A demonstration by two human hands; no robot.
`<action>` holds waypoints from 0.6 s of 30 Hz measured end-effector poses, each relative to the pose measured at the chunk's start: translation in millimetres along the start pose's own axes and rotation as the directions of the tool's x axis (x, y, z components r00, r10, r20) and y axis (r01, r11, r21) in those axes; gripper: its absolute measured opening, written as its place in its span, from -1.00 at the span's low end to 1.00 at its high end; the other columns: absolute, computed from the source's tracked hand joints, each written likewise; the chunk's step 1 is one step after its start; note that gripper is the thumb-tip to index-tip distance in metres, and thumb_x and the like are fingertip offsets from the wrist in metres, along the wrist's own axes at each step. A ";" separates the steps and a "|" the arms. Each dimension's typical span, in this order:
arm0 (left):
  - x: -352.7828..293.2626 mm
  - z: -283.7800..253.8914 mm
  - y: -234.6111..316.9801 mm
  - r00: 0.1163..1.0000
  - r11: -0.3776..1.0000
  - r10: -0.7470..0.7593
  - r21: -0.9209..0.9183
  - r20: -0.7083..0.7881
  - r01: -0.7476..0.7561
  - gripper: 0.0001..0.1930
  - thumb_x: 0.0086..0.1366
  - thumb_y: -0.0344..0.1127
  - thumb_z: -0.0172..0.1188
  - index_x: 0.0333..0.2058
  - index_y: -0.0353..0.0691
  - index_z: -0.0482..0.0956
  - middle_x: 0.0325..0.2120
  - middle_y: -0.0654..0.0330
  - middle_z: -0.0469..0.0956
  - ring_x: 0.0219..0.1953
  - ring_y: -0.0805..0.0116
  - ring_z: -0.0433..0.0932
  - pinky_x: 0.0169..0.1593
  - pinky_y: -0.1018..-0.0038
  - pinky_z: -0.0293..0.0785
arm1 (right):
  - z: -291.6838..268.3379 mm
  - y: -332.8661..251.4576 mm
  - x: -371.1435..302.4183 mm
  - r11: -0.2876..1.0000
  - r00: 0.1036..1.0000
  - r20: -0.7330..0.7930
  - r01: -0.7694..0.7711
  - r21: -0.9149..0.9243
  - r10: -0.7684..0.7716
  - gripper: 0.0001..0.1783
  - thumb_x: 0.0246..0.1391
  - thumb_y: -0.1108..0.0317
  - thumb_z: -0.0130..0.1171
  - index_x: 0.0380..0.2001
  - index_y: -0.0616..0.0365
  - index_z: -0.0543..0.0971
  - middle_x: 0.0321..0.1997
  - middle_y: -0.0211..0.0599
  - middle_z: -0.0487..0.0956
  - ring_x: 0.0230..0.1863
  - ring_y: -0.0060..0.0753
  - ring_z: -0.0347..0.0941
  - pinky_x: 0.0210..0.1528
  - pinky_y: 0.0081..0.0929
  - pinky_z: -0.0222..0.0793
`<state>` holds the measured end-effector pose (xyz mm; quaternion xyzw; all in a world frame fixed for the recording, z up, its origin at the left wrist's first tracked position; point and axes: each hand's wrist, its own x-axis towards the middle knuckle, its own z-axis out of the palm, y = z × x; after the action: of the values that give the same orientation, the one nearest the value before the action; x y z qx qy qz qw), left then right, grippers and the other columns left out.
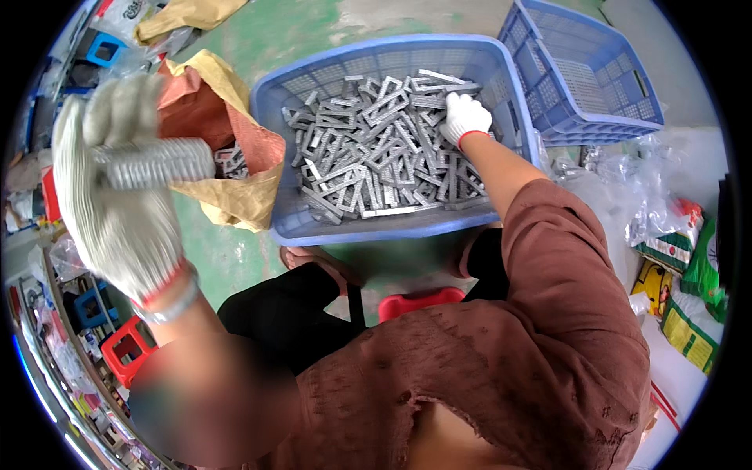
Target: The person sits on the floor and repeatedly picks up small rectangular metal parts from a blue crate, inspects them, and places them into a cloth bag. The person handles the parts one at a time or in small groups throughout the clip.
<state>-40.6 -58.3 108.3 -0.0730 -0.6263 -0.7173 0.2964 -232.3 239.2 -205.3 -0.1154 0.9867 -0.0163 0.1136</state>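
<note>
My left hand (125, 223), in a white knit glove with red trim, is raised at the left. Its fingers close round a short ribbed grey metal block (160, 163), slightly blurred, which may be several pieces stacked together. In front of me stands a blue plastic basket (376, 233), heaped with thin rectangular grey metal frames (376, 153) lying every which way. My right hand (468, 119), gloved likewise, reaches into its far right part. Those fingers are curled at the end of a grey metal piece (433, 101) on the heap; their tips are partly hidden.
Left of the basket, an open yellow woven sack (227, 200) with an orange lining holds more metal pieces. Another blue basket (564, 113) stands at the far right. Clear plastic bags (619, 188) and printed sacks (685, 274) lie at right. A red stool (421, 301) is beneath me.
</note>
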 end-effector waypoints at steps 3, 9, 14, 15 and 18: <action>35.0 -29.3 -4.1 0.983 0.576 0.181 0.812 -0.016 -0.093 -0.46 0.31 -0.33 0.17 0.19 -0.47 0.30 0.06 -0.13 0.47 0.11 0.03 0.50 0.25 0.20 0.37 | 17.1 4.5 14.3 0.994 0.996 0.054 0.063 0.094 -0.068 -0.57 0.14 0.31 0.00 0.10 0.09 0.38 0.15 0.03 0.49 0.17 0.05 0.47 0.10 -0.03 0.44; 43.7 -94.4 -39.2 0.886 0.503 -0.291 0.731 -0.360 0.462 -0.12 0.08 -0.24 0.45 0.28 -0.48 0.20 0.11 -0.12 0.44 0.12 0.12 0.47 0.17 0.37 0.39 | 14.4 7.1 30.6 0.996 0.970 0.227 0.086 0.029 -0.090 -0.53 0.13 0.29 0.02 0.15 0.00 0.40 0.24 -0.06 0.47 0.21 -0.02 0.45 0.16 -0.08 0.42; 33.6 -61.6 -24.0 0.930 0.448 -0.186 0.815 -0.318 0.368 -0.18 0.13 -0.18 0.44 0.27 -0.44 0.26 0.24 -0.14 0.32 0.28 0.13 0.34 0.27 0.37 0.30 | 20.5 11.7 42.3 0.999 0.961 0.276 -0.013 0.032 0.004 -0.57 0.17 0.24 0.02 0.10 0.05 0.48 0.21 -0.13 0.51 0.21 -0.04 0.46 0.16 -0.10 0.44; 25.9 -63.1 -15.2 0.946 0.488 -0.160 0.810 -0.283 0.325 -0.27 0.19 -0.24 0.40 0.25 -0.43 0.30 0.23 -0.11 0.34 0.24 0.15 0.38 0.27 0.37 0.32 | 10.0 1.5 29.6 0.999 0.970 0.239 0.037 -0.009 -0.034 -0.58 0.22 0.21 -0.08 0.09 0.07 0.51 0.17 -0.13 0.54 0.19 -0.03 0.48 0.14 -0.10 0.45; 4.2 -22.5 6.0 0.988 0.530 -0.082 0.834 -0.131 0.155 -0.39 0.23 -0.32 0.35 0.20 -0.43 0.37 0.18 -0.07 0.42 0.19 0.20 0.43 0.26 0.39 0.35 | 21.8 -3.9 27.5 0.956 0.984 0.121 -0.158 0.246 0.131 -0.60 0.25 0.20 -0.14 -0.04 0.06 0.62 0.08 -0.09 0.59 0.10 -0.02 0.54 0.10 -0.11 0.47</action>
<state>-35.0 -81.1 110.8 0.1480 -0.8853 -0.3492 0.2692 -252.5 228.9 -232.4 -0.0282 0.9749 -0.1285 0.1795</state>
